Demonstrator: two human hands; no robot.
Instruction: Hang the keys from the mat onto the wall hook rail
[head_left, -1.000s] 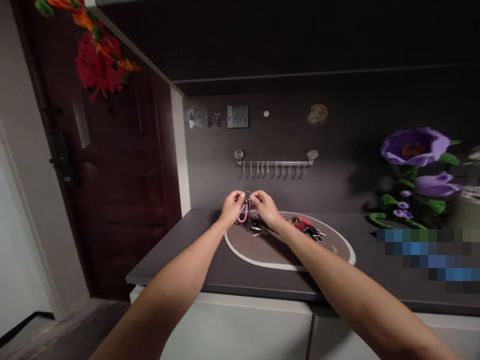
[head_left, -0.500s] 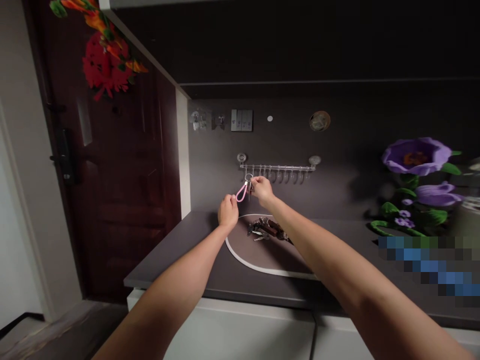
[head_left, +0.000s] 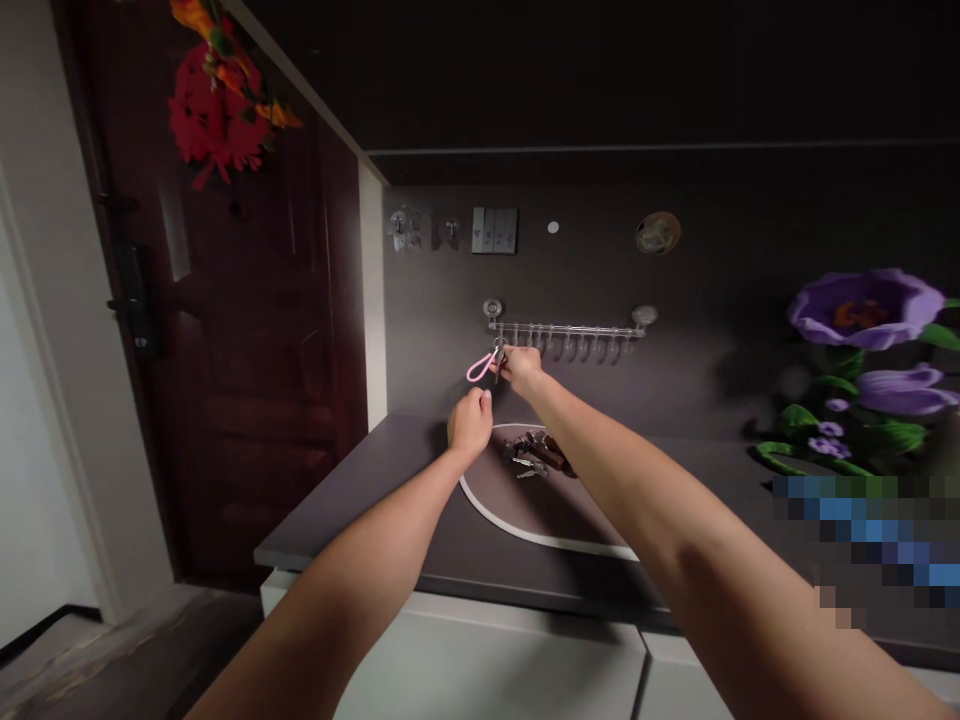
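Closed around the ring end of a pink looped key ring [head_left: 480,368], my right hand [head_left: 520,366] is just below the left end of a clear hook rack [head_left: 570,330] on the wall. The pink loop sticks out to the left, and something metallic hangs beneath my fingers. My left hand [head_left: 471,420] is closed below the loop, apart from it; whether its fingers hold anything is hidden. Behind my right forearm, a bunch of keys [head_left: 531,466] with brown pieces lies on a brown mat with a white rim [head_left: 517,528].
The dark counter [head_left: 360,500] carries purple flowers [head_left: 866,310] at the right. Wall switches [head_left: 494,230], small clear hooks [head_left: 399,228] and a round holder [head_left: 658,233] are above the rack. A dark red door [head_left: 285,400] stands at the left, and a dark cabinet overhangs the counter.
My left hand has let go of the pink loop and dropped slightly below it. The loop has swung up towards the left, while my right hand still grips its ring end. The view has shifted a little.
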